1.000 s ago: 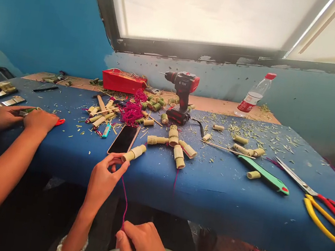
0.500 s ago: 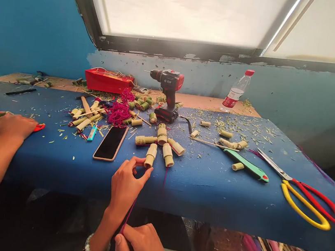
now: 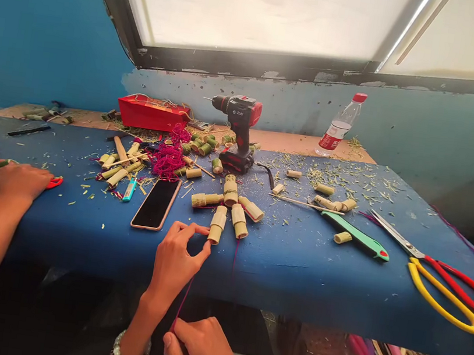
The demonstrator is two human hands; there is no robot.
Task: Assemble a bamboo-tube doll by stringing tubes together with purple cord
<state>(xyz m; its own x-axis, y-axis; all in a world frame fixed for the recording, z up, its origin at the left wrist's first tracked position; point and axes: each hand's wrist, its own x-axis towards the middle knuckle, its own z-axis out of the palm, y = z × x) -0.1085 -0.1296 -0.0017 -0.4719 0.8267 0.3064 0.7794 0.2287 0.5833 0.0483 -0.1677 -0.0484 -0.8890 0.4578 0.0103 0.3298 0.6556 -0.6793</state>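
The left hand (image 3: pixel 177 257) has its thumb and fingertips about the near end of a short bamboo leg (image 3: pixel 218 222), which lies on the worktop (image 3: pixel 292 285) near the edge. The right hand (image 3: pixel 201 349), nearer and below the edge, is closed with thumb against forefinger on a purple cord (image 3: pixel 183 302). The cord slants up from there behind the left hand; where it meets the leg is hidden.

The leg is the near-left one of five bamboo parts set out like a small figure: a patterned body (image 3: pixel 230 190) at the far end, a left arm (image 3: pixel 206 199), a right arm (image 3: pixel 251 209) and a right leg (image 3: pixel 239 222) with its own cord (image 3: pixel 235 256) trailing to the near edge. A phone (image 3: pixel 157 203) lies just left of it.

The step in hand looks like drawing the cord snug while the leg is held in line. The next move seems to call for a steady pull by the right hand, with the left keeping the leg from twisting or dragging the other parts.
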